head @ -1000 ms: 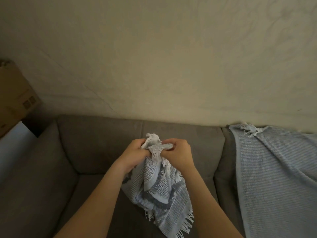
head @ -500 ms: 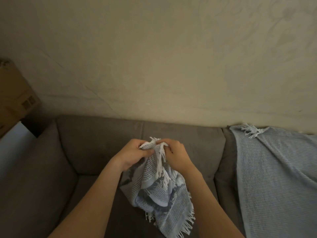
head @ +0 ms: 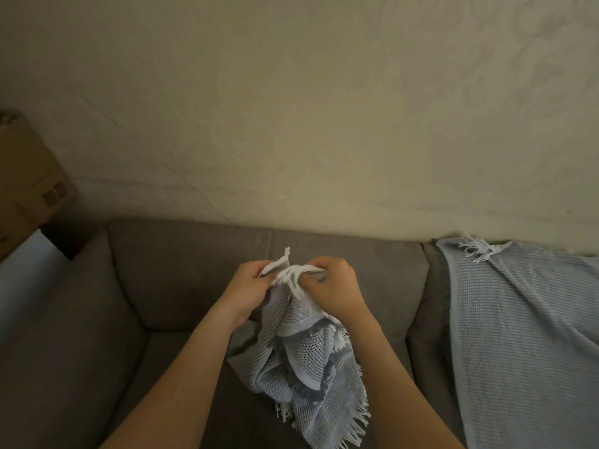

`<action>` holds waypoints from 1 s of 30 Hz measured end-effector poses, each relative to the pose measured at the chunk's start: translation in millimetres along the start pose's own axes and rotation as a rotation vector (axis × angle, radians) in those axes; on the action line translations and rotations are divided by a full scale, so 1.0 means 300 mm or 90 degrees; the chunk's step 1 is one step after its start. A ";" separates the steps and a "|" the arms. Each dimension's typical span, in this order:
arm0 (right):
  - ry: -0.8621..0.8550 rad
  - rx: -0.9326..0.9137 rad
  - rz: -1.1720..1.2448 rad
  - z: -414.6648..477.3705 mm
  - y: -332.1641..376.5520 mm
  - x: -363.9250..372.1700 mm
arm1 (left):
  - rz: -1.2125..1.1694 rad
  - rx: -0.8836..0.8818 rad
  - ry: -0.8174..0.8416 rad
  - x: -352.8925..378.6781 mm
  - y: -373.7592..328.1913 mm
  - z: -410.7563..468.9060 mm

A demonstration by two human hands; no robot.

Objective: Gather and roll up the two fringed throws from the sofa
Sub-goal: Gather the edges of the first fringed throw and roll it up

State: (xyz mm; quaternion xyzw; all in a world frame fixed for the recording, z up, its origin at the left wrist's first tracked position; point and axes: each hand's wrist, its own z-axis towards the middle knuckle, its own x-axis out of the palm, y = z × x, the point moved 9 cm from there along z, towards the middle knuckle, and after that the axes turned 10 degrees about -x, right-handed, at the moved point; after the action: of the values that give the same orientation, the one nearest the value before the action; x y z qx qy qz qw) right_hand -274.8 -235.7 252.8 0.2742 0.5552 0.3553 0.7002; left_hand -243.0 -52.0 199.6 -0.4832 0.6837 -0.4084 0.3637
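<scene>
A blue-and-white woven throw (head: 311,367) with white fringe hangs bunched in front of me over the grey sofa (head: 162,286). My left hand (head: 249,286) and my right hand (head: 334,290) grip its top edge close together, with white tassels sticking out between them. Its lower fringe dangles near the seat. A second, pale blue fringed throw (head: 525,335) lies draped over the sofa's right back and seat, its tassels at the top edge.
A beige wall (head: 291,124) rises behind the sofa. A cardboard box (head: 26,189) sits at the far left beyond the sofa's armrest (head: 58,335), with a white surface (head: 22,270) under it.
Both hands have worked along the throw's top edge, shifting their grip. More tassels now stick out between them, and the hanging cloth has bunched a little differently.
</scene>
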 end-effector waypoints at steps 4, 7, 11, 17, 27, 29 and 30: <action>-0.070 0.086 0.035 0.000 -0.049 -0.028 | -0.009 0.002 -0.064 -0.032 0.003 0.009; -0.083 0.126 0.089 0.001 -0.071 -0.025 | 0.001 0.026 -0.098 -0.053 -0.007 0.005; -0.074 0.117 0.102 0.020 -0.068 -0.018 | 0.109 0.040 -0.075 -0.018 -0.027 -0.003; -0.079 0.143 0.141 0.030 -0.076 0.009 | 0.125 0.073 0.060 0.080 -0.095 -0.068; -0.064 0.126 0.209 0.018 -0.016 0.017 | 0.212 0.086 0.149 0.118 -0.067 -0.074; -0.054 0.126 0.207 0.022 -0.005 0.024 | 0.191 0.077 0.147 0.124 -0.058 -0.073; -0.047 0.121 0.202 0.025 0.005 0.025 | 0.190 0.073 0.142 0.126 -0.053 -0.071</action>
State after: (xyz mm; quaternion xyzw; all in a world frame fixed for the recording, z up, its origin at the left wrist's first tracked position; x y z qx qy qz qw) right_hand -266.9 -228.8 251.4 0.4362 0.5097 0.3972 0.6263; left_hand -266.3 -86.9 218.9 -0.3069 0.7596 -0.4393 0.3686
